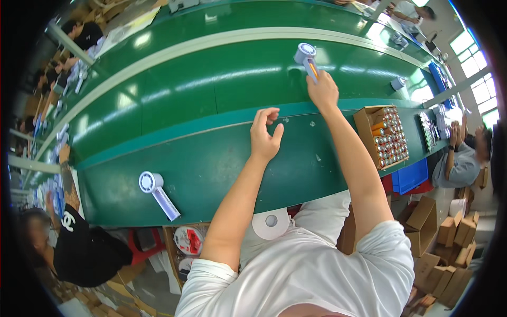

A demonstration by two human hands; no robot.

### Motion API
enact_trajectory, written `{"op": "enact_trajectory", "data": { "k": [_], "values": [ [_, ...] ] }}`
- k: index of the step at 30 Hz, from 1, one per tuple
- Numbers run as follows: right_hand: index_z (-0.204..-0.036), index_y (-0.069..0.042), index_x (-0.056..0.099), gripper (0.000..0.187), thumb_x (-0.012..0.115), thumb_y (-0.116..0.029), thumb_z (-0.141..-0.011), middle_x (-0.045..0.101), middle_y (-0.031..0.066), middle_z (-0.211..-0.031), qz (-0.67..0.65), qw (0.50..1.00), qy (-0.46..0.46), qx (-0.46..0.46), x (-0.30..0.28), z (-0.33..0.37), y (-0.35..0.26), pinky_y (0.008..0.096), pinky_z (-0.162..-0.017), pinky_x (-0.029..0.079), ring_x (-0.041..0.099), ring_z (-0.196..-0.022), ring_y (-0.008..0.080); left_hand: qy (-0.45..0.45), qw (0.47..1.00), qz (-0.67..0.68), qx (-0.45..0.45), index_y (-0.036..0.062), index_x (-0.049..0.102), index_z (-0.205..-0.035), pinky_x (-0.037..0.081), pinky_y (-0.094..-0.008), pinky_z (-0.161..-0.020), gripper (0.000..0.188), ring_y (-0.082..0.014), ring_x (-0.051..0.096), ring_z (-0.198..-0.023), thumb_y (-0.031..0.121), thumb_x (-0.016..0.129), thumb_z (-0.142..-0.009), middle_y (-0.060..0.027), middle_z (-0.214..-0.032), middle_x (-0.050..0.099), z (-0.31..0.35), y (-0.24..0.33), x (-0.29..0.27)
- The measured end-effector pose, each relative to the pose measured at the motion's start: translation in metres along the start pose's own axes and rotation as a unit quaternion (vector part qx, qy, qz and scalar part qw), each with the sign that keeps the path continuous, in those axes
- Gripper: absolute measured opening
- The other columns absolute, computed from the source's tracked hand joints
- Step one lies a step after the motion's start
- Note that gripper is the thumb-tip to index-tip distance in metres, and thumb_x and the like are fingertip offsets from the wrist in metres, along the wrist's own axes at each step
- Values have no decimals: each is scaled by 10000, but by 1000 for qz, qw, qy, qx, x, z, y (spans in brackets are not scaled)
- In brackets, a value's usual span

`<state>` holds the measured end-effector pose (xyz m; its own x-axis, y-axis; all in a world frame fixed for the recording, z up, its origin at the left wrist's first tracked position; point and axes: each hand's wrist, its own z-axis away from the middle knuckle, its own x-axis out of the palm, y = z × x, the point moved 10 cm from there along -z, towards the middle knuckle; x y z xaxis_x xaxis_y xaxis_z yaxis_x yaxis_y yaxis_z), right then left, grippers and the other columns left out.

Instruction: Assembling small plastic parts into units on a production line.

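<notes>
The white shirt (pixel 317 259) lies nearest, the fan (pixel 306 52) pointing away from it, slightly leftward, handle pinched by the right hand (pixel 324 93), the left hand (pixel 266 138) half-spread, nearer the shirt.

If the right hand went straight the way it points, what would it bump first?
The right hand would probably bump its pale lilac, round-headed fan into the long off-white rail ahead, though height is unclear.

A green desk (pixel 211 179) carries an open cardboard box (pixel 366 129) of cylindrical cells (pixel 392 142). Well left of the box lies a pale handheld fan (pixel 160 196); right of it stands a dark tray (pixel 425 131). Beyond the box, a green belt (pixel 179 108) bears a small pale object (pixel 397 83).
</notes>
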<state>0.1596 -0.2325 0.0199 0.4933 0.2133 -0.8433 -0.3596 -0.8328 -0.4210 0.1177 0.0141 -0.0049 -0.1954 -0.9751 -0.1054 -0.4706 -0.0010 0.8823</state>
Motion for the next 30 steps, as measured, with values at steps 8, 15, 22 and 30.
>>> {"op": "enact_trajectory", "data": {
  "k": [8, 15, 22, 30],
  "values": [
    [-1128, -8, 595, 461, 658, -374, -855, 593, 194, -1136, 111, 992, -31, -57, -30, 34, 3, 458, -852, 502, 594, -1042, 365, -25, 998, -24, -50, 38, 633, -1045, 449, -244, -678, 266, -127, 575, -808, -9, 607, -785, -48, -919, 614, 5, -19, 4],
    [-893, 16, 680, 450, 623, -431, -884, 636, 198, -1043, 252, 948, 31, 191, -174, 92, 142, 419, -816, 538, 624, -1001, 348, -30, 998, -29, -54, 50, 642, -1021, 421, -223, -628, 207, -80, 530, -719, 36, 608, -817, -10, -849, 603, 6, -19, 14],
    [-945, 23, 687, 409, 690, -375, -851, 621, 205, -1073, 228, 970, -4, 87, -170, 82, 152, 416, -838, 520, 614, -1015, 333, -96, 980, -170, 39, 57, 636, -1047, 507, -381, -779, 192, -313, 642, -885, 59, 595, -860, -128, -943, 654, 22, 39, 24],
    [-1248, 17, 576, 328, 607, -122, -952, 635, 118, -1163, -269, 936, 228, -17, -239, 175, 159, 277, -838, 479, 600, -975, 172, 110, 933, -331, 86, 11, 597, -1116, 475, -418, -847, 315, -344, 581, -965, 63, 654, -811, -148, -1053, 627, 126, 131, -130]
  ]
}}
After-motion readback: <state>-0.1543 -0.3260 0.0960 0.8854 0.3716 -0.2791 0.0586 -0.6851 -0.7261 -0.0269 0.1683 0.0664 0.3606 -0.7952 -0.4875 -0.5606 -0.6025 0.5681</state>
